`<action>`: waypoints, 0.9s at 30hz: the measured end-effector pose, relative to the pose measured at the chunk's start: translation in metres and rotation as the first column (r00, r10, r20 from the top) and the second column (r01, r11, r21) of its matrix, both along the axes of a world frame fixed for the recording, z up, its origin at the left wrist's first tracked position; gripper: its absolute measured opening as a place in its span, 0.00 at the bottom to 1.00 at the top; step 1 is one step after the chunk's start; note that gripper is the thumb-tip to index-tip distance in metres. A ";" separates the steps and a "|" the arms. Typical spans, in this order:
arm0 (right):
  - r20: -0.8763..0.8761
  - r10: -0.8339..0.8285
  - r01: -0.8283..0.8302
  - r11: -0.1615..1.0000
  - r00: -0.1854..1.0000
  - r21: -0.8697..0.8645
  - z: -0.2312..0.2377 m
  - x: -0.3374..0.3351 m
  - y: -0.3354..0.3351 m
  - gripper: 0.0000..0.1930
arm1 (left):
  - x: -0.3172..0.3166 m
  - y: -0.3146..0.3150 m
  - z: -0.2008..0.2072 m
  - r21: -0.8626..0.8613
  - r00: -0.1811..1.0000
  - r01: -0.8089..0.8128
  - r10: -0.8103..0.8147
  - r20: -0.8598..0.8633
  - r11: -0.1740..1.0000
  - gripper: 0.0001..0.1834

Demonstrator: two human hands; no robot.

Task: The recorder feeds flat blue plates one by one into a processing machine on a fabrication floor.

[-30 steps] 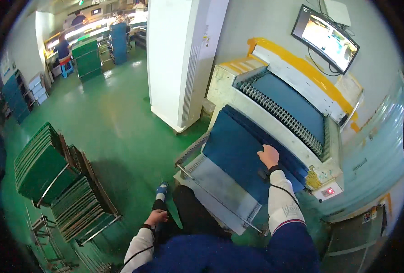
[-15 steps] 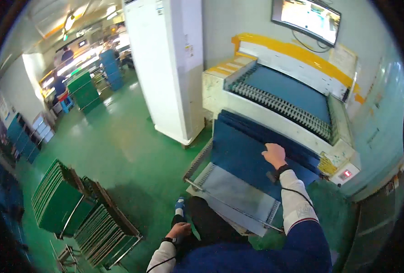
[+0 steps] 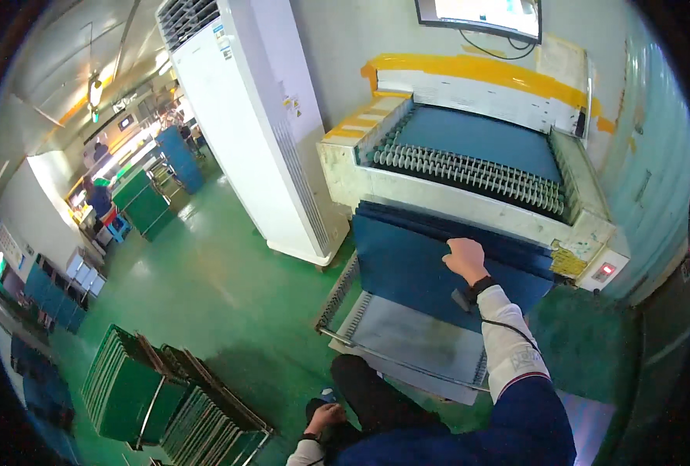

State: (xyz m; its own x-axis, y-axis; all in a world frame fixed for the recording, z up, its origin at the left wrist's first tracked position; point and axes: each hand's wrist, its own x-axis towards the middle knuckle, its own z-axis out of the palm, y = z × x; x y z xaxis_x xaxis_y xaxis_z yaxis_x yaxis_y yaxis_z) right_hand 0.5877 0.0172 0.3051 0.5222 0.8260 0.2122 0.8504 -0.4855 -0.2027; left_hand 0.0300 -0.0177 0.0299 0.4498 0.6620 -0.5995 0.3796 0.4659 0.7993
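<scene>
Blue panels (image 3: 407, 268) stand tilted in a metal rack (image 3: 334, 299) in front of me. At the upper edge of the nearest one is my right hand (image 3: 465, 260), fingers curled in and closed on the panel; its fingertips are partly hidden. A small dark object (image 3: 463, 300) shows beside that wrist. My left hand (image 3: 327, 417) rests low by my leg, closed. Whether anything is inside it is hidden. A flat grey sheet (image 3: 419, 332) forms the rack's base in front of the panels.
Behind the rack stands a roller machine (image 3: 469, 175) with yellow tape. A tall white cabinet unit (image 3: 256, 124) is left of it. Green boards (image 3: 131, 392) fill a rack at lower left. Farther off, people (image 3: 100, 198) sit at benches. A screen (image 3: 481, 17) hangs above.
My view has shifted, so the machine and white unit sit farther left. My right hand stays at the panel's upper edge, and the panel looks more upright. My left hand remains low by my leg.
</scene>
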 end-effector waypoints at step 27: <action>0.023 -0.025 0.025 1.000 0.999 -0.004 -0.002 0.003 -0.016 0.15 | -0.041 0.018 -0.055 -0.367 0.913 -0.290 0.371 0.171 0.884 0.18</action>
State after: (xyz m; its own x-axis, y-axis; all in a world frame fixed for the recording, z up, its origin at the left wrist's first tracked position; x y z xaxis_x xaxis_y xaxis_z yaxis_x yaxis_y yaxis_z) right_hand 0.5908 0.0013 0.3036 0.5378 0.8137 0.2206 0.8423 -0.5077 -0.1809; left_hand -0.0115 0.0002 -0.0250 0.3907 0.5806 -0.7143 -0.0187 0.7809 0.6244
